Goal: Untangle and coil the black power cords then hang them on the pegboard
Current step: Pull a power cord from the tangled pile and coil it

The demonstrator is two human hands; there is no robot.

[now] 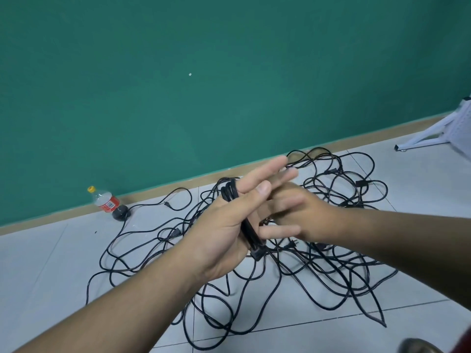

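Note:
A big tangle of black power cords [293,273] sprawls over the tiled floor in front of the green wall. My left hand [229,233] is raised above the pile, palm up and fingers straight. A small coil of black cord [251,233] lies across its palm, pinned by the thumb, with a plug at the coil's lower end. My right hand [300,215] hovers just behind the left one. It is blurred, its fingers are spread, and I see no cord gripped in it. A white perforated pegboard [465,128] on a stand shows at the far right edge.
A plastic bottle [105,200] with a red label and yellow cap stands by the skirting at the left, with a round black adapter [121,213] beside it. The pegboard's white foot [418,143] reaches onto the floor. A shoe tip [418,346] shows bottom right.

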